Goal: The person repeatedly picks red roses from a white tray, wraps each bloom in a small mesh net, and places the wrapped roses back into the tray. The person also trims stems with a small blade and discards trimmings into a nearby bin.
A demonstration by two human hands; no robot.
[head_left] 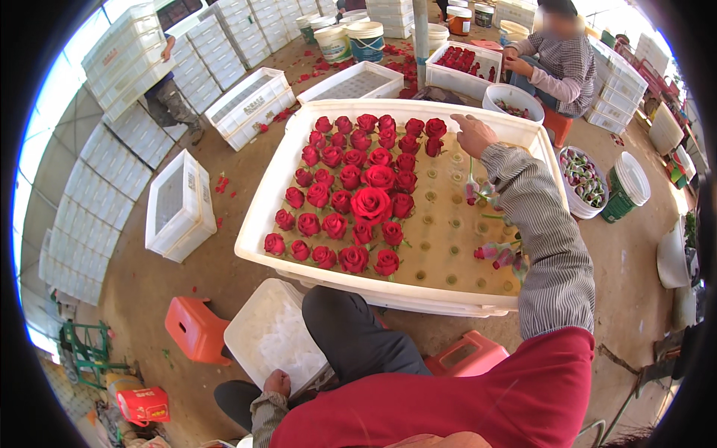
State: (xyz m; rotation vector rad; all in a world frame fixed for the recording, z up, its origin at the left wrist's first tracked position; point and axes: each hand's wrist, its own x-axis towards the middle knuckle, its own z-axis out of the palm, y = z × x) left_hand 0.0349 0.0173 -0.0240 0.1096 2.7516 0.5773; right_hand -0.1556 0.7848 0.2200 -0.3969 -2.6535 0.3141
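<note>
A large white plastic crate [269, 179] lies before me, with a tan board [437, 241] of round holes inside. Several open red roses [372, 206] stand in the holes on its left and middle. At the board's far side, my right hand [475, 135] reaches in beside two roses [435, 134], fingers apart and nothing visible in them. Below my right sleeve, closed rosebuds [503, 257] in pale sleeves lie on the board, partly hidden by the arm. My left hand [278, 383], fingers curled, rests over a bin [246, 319] of white netting [291, 341]; its grip is hidden.
A seated person [563, 67] works at a crate of roses [465, 61]. Another person [171, 101] stands behind stacked crates [126, 56]. Orange stools [193, 330], a bucket of buds [583, 182], a green bucket [624, 187] and a metal post [420, 45] stand around.
</note>
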